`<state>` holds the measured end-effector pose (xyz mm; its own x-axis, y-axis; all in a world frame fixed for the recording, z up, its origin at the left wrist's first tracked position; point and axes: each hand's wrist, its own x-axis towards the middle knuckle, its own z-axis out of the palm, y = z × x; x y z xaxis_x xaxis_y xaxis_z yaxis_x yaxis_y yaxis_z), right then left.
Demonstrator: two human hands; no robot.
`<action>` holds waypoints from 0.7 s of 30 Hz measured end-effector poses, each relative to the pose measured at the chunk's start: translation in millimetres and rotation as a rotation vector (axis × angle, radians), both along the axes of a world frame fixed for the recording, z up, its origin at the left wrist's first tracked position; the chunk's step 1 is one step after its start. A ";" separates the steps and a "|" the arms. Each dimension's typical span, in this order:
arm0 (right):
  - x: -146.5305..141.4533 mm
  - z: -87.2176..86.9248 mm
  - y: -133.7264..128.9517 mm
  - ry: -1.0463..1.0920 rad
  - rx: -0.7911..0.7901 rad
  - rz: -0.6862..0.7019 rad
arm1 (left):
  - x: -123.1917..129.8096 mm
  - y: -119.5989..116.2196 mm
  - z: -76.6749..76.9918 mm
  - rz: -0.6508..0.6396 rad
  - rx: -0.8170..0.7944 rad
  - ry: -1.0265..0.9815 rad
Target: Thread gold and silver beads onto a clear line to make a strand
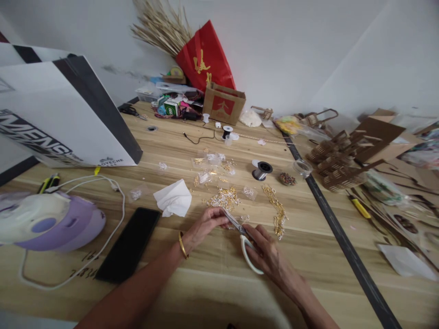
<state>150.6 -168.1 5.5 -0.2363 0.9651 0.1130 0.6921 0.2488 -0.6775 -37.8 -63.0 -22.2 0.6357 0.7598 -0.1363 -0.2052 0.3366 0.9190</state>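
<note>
My right hand [265, 246] grips a pair of scissors [252, 260] by its white handles, with the metal blades pointing up and left. At the blade tips, my left hand [209, 221], a gold bangle on its wrist, has thumb and fingers pinched together. What lies between those fingers is too small to make out. Just beyond my hands is a pile of small gold and silver beads or findings [224, 198]. A gold chain [277, 212] lies to the right of the pile, and a small bag of rings [249, 192] sits between them.
Left of my hands are a white tissue [173, 197], a black phone [130, 244] and a purple-and-white device [65, 224] with a cable. A wire spool [263, 170] and a glass jar [302, 168] stand beyond. Woven baskets [339, 160] crowd the right; bags line the wall.
</note>
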 end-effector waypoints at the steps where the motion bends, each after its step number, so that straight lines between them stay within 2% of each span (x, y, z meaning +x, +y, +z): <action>1: 0.1 -0.9 -0.1 -0.004 0.007 0.000 | -0.1 -0.1 0.0 -0.002 -0.001 0.002; 7: 4.3 -5.6 -2.0 0.026 0.013 -0.021 | -0.7 0.9 -0.8 0.002 -0.001 0.006; 11: 13.8 6.2 -4.7 0.055 -0.029 -0.027 | -3.5 5.1 -1.7 0.091 -0.001 0.000; 17: 22.3 36.9 -17.0 -0.087 -0.282 0.200 | -9.9 13.3 -1.2 0.218 -0.039 -0.014; 21: 10.5 34.0 -24.5 -0.218 -0.294 0.278 | -11.6 16.1 -2.7 0.234 -0.084 -0.070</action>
<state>161.0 -192.6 39.5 -0.4790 0.8451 -0.2373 0.7604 0.2643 -0.5933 -49.4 -46.9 -24.9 0.4538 0.8753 -0.1670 -0.3486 0.3468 0.8708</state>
